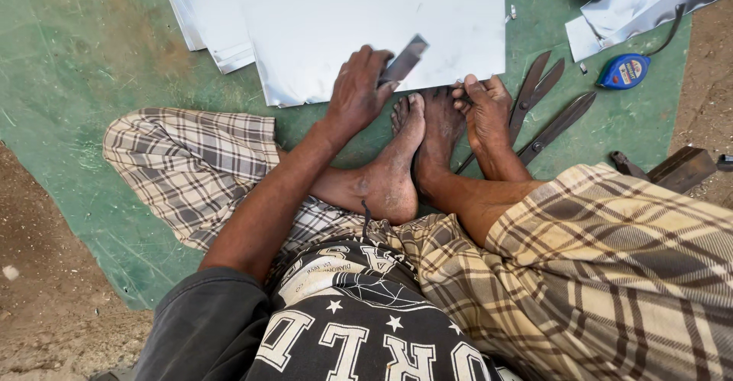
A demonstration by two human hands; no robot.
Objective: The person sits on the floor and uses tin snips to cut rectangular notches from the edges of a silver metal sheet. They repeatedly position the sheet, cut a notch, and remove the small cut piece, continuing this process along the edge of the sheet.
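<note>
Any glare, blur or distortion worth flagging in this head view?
Head view: daylight is even, with soft shadows; the metal sheet is nearly blown out to white; the left hand and the dark strip it holds are slightly soft; wide-angle stretch swells the checked cloth at the lower edge.

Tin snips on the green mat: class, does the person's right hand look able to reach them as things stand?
Probably yes: the right hand rests at the sheet's edge right beside the tin snips, and nothing lies between them.

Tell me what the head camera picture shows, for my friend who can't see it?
A person sits on a green mat, feet against a shiny metal sheet. The left hand presses a small flat metal piece onto the sheet, and the right hand rests at its edge. Big shears and a blue tape measure lie to the right.
</note>
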